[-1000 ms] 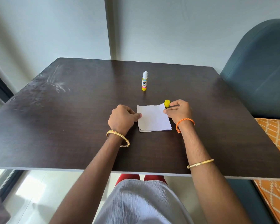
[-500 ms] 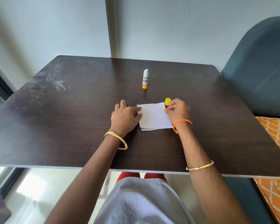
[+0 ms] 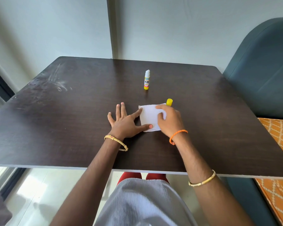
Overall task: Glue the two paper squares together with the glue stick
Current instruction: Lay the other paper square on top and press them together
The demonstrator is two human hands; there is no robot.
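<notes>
Left hand point(image 3: 124, 123) flat, fingers pinning the paper squares point(image 3: 149, 118); right hand point(image 3: 169, 119) presses on top, fingers relaxed. Glue stick point(image 3: 146, 80) upright beyond both hands, right hand nearer.

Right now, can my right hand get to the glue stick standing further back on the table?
Probably yes. The glue stick stands upright and uncapped beyond the paper, with bare table between. The right hand rests on the paper; only the small yellow cap sits nearby, off to the side.
</notes>
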